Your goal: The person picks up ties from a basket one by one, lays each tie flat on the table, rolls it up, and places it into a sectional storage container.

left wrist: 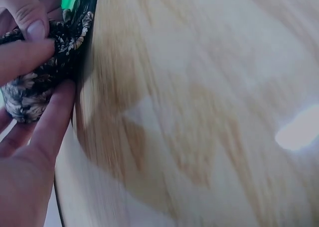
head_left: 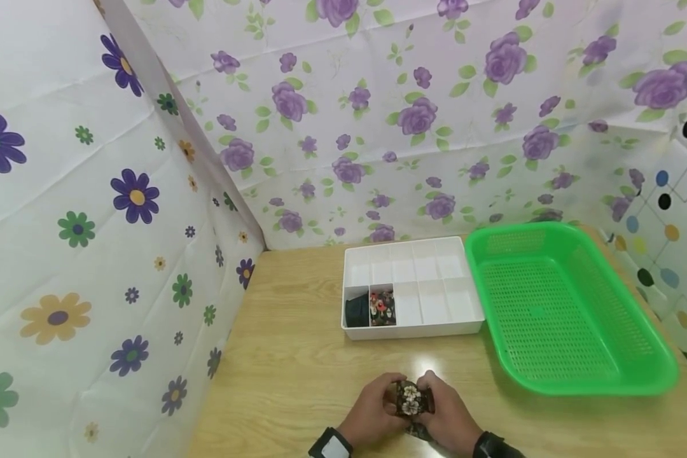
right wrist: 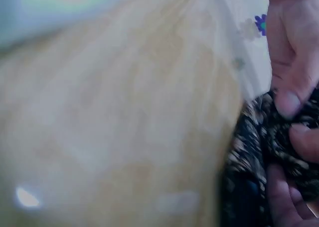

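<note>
Both hands hold a dark flower-patterned cloth [head_left: 410,399], bunched into a small rolled bundle, low over the table's near side. My left hand [head_left: 372,410] grips its left side. On the other side, the right hand [head_left: 449,413] has its thumb at the top edge. A loose part of the cloth hangs below the bundle, toward me. In the left wrist view, fingers curl under the rolled cloth [left wrist: 30,90] while thumbs press its top. Seen from the right wrist, a flap of the cloth [right wrist: 246,147] drops beside the fingers.
Beyond the hands stands a white divided box [head_left: 435,331]. Two of its front left compartments hold a folded black cloth [head_left: 357,312] and a folded dark patterned cloth [head_left: 382,308]. A green plastic basket [head_left: 595,387] sits right of it. Flowered sheets [head_left: 343,127] wall the wooden table [head_left: 280,331].
</note>
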Demonstrator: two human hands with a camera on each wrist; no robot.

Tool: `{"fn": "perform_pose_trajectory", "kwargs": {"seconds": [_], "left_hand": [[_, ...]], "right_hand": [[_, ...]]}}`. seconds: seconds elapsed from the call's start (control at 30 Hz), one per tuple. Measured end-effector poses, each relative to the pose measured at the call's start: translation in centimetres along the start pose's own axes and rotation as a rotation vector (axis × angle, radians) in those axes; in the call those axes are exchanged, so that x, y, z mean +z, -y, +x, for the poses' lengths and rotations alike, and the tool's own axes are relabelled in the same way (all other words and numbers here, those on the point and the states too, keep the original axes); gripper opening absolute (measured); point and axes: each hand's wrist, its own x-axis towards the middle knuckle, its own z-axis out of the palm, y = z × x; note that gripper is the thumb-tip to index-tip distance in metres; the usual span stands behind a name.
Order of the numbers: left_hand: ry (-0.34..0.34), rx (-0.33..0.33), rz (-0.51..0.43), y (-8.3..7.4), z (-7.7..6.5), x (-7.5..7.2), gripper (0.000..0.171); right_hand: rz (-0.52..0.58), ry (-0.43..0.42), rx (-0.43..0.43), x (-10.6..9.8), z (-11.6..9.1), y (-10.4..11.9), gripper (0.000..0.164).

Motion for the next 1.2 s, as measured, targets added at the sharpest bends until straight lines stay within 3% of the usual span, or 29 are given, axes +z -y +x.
{"fn": "perform_pose_trajectory", "kwargs": {"seconds": [0.13, 0.33, 0.5, 0.7, 0.77, 0.93, 1.0, 1.1, 1.2], "left_hand": [[0.054, -0.025, -0.045, 0.2, -0.2, -0.2, 0.079], [0.027, 0.046, 0.044, 0.5, -0.2, 0.2, 0.078], [-0.036, 0.095, 0.104, 0.7, -0.3, 0.4, 0.073], [-0.074, 0.091, 0.079, 1.1, 0.1, 0.5, 0.068], [-0.076, 0.094, 0.080, 1.1, 0.2, 0.4, 0.065], [-0.065, 0.092, 0.085, 0.8, 0.4, 0.2, 0.058], [-0.071, 0.087, 0.100, 0.6, 0.5, 0.1, 0.059], [-0.080, 0.063, 0.123, 0.4, 0.6, 0.0, 0.060], [-0.080, 0.046, 0.122, 0.4, 0.7, 0.0, 0.062]], "right_hand": [[-0.054, 0.078, -0.061, -1.2, 0.7, 0.4, 0.046], [-0.089, 0.104, -0.064, -1.4, 1.0, 0.6, 0.045], [0.003, 0.067, 0.012, -0.4, 0.6, 0.1, 0.045], [0.131, 0.039, 0.065, 0.3, 0.2, -0.8, 0.046], [0.079, 0.049, 0.059, 0.0, 0.3, -0.6, 0.045], [-0.277, 0.097, -0.021, -1.2, 0.9, 1.6, 0.047], [-0.361, 0.122, -0.063, -1.5, 1.2, 2.5, 0.046], [-0.355, 0.144, -0.097, -1.7, 1.5, 3.0, 0.043], [-0.286, 0.141, -0.082, -1.5, 1.5, 2.0, 0.041]]}}
